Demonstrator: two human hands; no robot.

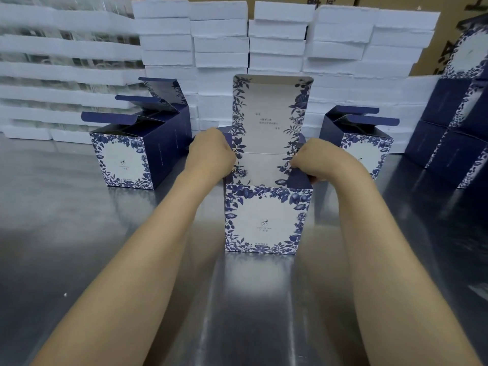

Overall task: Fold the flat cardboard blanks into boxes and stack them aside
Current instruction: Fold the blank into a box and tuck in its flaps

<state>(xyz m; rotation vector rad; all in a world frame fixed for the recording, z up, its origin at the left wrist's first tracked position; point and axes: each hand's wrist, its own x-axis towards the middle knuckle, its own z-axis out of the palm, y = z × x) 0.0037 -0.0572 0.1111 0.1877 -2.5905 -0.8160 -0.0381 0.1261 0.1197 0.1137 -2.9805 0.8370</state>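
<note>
A blue-and-white floral cardboard box [266, 220] stands upright on the metal table [79, 247] in front of me, its tall lid flap [270, 112] raised. My left hand [211, 154] grips the box's left top edge. My right hand [314, 165] pinches the dark blue right side flap [299, 179]. A row of folded boxes [132, 151] with open lids stands at the left. More folded boxes [361, 143] stand at the right.
White foam blocks [219, 43] are stacked in a wall across the back. A pile of closed blue boxes [459, 122] rises at the far right. Brown cartons [454, 30] stand behind the foam.
</note>
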